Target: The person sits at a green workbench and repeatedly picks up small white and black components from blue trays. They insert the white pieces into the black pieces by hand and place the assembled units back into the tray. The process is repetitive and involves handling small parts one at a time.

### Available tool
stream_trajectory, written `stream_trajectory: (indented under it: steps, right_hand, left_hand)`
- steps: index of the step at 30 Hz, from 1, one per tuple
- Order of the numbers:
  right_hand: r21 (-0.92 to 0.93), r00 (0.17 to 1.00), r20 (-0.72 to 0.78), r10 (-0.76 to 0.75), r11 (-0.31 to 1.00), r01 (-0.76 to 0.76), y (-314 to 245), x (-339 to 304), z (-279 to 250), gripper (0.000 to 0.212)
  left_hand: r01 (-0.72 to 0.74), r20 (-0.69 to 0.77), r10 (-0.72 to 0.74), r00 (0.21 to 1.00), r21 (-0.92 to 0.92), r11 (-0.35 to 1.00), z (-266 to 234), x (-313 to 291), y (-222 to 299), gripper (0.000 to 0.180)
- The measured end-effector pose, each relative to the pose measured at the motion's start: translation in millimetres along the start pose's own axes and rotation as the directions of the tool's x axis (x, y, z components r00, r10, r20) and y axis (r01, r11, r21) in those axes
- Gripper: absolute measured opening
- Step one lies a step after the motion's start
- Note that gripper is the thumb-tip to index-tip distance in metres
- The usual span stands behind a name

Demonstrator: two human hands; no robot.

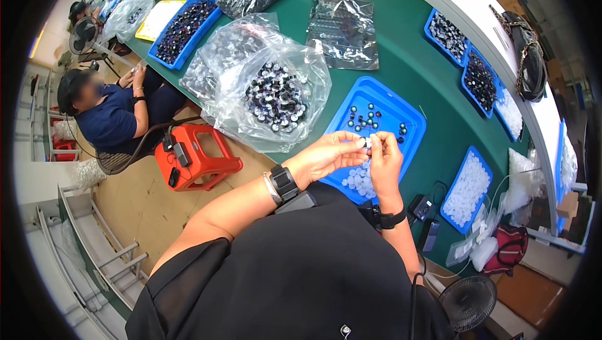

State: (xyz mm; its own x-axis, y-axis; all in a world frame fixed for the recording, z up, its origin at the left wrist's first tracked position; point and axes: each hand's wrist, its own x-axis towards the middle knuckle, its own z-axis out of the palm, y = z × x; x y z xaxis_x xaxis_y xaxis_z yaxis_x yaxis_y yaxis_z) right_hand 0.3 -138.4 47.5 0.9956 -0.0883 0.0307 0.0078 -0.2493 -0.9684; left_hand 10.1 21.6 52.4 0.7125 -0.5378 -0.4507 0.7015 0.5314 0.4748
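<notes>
Over a blue tray (411, 120), my left hand (332, 155) and my right hand (385, 163) meet fingertip to fingertip. Pinched between them is a small dark-and-white round piece (367, 144); its exact kind is too small to make out. Several dark round pieces with shiny greenish tops (370, 114) lie in the tray's far part. Translucent white caps (359, 181) are heaped in its near part, partly hidden by my hands. Left of the tray an opened clear plastic bag (316, 83) holds many black-and-white small pieces (276, 97).
Blue trays of small parts (480, 83) line the right side, with a tray of white caps (466, 189) nearer. A flat dark plastic bag (343, 31) lies on the green table (401, 39). A red stool (197, 152) and a seated co-worker (113, 111) are at left.
</notes>
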Motion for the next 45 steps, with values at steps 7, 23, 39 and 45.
stream_trajectory:
  steps: [7,23,39,45]
  right_hand:
    - [0.165,0.999,-0.029,0.043,0.986,-0.037,-3,3,5,0.011]
    - [0.591,0.925,0.205,0.319,0.714,-0.376,-15,19,-5,0.009]
    - [0.66,0.911,0.224,0.346,0.634,-0.403,-16,14,-4,0.008]
    - [0.541,0.968,0.143,0.207,0.803,-0.251,-15,10,-3,0.007]
  left_hand:
    - [-0.016,-0.057,0.019,0.998,0.063,0.998,0,3,4,0.02]
    - [-0.071,-0.046,0.068,0.997,-0.057,0.996,19,9,13,0.017]
    - [-0.308,-0.022,0.344,0.939,0.389,0.868,32,-3,8,0.025]
    - [-0.304,-0.004,0.332,0.943,0.395,0.867,32,-2,7,0.023]
